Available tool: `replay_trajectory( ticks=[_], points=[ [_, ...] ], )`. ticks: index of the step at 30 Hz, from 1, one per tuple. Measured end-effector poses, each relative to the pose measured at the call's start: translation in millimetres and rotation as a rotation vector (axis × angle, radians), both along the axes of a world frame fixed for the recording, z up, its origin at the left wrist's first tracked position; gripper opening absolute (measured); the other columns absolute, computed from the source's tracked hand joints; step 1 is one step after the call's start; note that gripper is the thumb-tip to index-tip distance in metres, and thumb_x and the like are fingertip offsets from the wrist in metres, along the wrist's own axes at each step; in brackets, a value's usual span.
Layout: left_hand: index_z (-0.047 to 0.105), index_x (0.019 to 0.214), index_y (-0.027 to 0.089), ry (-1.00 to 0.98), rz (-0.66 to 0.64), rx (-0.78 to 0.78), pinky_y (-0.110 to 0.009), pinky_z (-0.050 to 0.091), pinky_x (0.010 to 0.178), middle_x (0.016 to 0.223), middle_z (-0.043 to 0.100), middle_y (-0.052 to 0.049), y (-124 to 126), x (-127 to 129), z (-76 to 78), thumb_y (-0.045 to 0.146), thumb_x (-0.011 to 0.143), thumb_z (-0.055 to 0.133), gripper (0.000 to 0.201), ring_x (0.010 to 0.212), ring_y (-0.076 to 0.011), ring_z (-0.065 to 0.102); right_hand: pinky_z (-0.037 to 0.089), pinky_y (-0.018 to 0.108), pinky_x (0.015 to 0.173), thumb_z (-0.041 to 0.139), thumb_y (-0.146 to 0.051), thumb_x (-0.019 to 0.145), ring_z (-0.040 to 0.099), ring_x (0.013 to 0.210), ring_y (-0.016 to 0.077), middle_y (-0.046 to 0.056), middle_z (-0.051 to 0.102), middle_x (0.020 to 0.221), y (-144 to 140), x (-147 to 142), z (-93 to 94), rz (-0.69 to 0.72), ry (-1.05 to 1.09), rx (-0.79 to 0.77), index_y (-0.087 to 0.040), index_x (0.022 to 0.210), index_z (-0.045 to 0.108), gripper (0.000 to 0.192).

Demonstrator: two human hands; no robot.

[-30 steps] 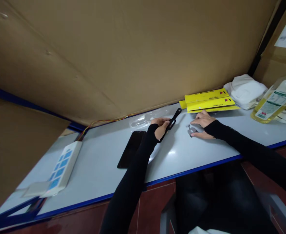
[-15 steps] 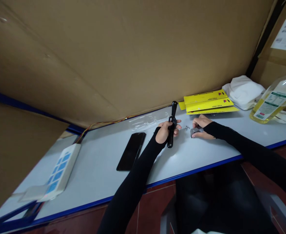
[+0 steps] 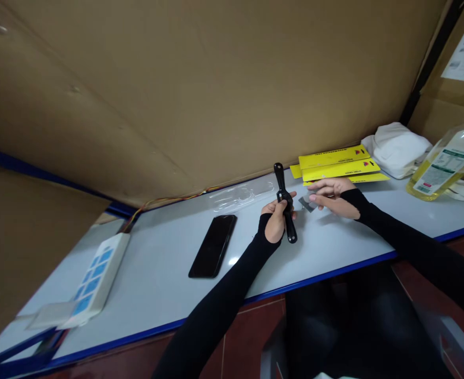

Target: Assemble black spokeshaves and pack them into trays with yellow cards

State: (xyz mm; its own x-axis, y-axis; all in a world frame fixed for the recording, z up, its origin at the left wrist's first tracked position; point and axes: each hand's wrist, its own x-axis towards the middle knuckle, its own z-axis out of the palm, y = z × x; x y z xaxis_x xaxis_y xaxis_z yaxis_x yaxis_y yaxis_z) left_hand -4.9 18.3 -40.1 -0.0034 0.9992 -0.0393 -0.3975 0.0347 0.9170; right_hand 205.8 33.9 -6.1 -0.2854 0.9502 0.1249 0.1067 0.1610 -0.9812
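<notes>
A pale grey table [image 3: 156, 263] with a blue edge runs across the view, backed by a big sheet of brown cardboard [image 3: 200, 84] that leans over its far side. At the near left corner lies a long white box with blue squares [image 3: 97, 279]. Further right a black phone [image 3: 213, 245] lies flat, face up, and beyond it, against the foot of the cardboard, sits a clear plastic tray [image 3: 239, 196] beside a run of coloured wires [image 3: 168, 200]. Just right of the phone the left hand [image 3: 276, 221], in a black sleeve, is raised above the table with its fingers closed round the middle of a slim black handle-shaped tool [image 3: 285, 202]; the tool stands nearly upright, its top tilted slightly left, and both ends stick out of the fist. Close to its right the right hand [image 3: 332, 193] hovers just above the table and pinches a small grey metal piece [image 3: 306, 203] between thumb and fingertips, the other fingers loosely stretched out; the piece is near the tool but apart from it. Behind that hand a stack of flat yellow packets [image 3: 338, 164] lies on the table. Further right come a bundle of white cloth [image 3: 397, 147] and, at the edge of view, a clear bottle of yellow liquid [image 3: 445, 163] lying tilted.
</notes>
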Motion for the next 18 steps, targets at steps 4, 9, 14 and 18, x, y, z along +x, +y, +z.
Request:
replay_trajectory(
  ticks=[4, 9, 14, 18],
  points=[
    [0.082, 0.093, 0.011, -0.043, -0.006, -0.029, -0.032, 0.058, 0.067, 0.08, 0.072, -0.005, -7.0, 7.7, -3.7, 0.041, 0.061, 0.099, 0.047, 0.066, -0.0144, 0.065, 0.045, 0.024, 0.043, 0.093, -0.058, 0.065, 0.063, 0.05, 0.0129, 0.008, 0.08, 0.079, -3.6, -5.9, 6.7, -0.089, 0.08, -0.055, -0.017, 0.09, 0.067, 0.055],
    [0.083, 0.09, 0.011, 0.009, -0.013, -0.036, -0.037, 0.063, 0.078, 0.086, 0.079, -0.01, -15.7, 12.9, -1.1, 0.049, 0.057, 0.102, 0.055, 0.076, -0.0226, 0.076, 0.035, 0.021, 0.03, 0.091, -0.063, 0.064, 0.067, 0.047, 0.0171, 0.011, 0.081, 0.081, -8.9, -13.6, 4.3, -0.108, 0.041, -0.139, -0.019, 0.089, 0.064, 0.058],
    [0.084, 0.088, 0.009, -0.021, -0.03, -0.104, -0.04, 0.065, 0.085, 0.088, 0.081, -0.014, -21.7, 15.8, 5.7, 0.053, 0.054, 0.103, 0.059, 0.081, -0.0268, 0.08, 0.051, 0.025, 0.041, 0.086, -0.059, 0.073, 0.074, 0.056, 0.0211, 0.01, 0.081, 0.078, -10.9, -15.7, -3.3, -0.14, -0.047, -0.073, -0.02, 0.09, 0.064, 0.047],
    [0.081, 0.08, 0.009, -0.057, -0.056, -0.112, -0.042, 0.065, 0.093, 0.079, 0.078, -0.011, -23.2, 17.8, 4.5, 0.049, 0.06, 0.102, 0.049, 0.077, -0.0226, 0.078, 0.055, 0.028, 0.057, 0.08, -0.054, 0.081, 0.074, 0.063, 0.0197, 0.007, 0.08, 0.077, -6.3, -14.8, -16.8, -0.212, -0.178, 0.18, -0.02, 0.084, 0.066, 0.037]
  ],
)
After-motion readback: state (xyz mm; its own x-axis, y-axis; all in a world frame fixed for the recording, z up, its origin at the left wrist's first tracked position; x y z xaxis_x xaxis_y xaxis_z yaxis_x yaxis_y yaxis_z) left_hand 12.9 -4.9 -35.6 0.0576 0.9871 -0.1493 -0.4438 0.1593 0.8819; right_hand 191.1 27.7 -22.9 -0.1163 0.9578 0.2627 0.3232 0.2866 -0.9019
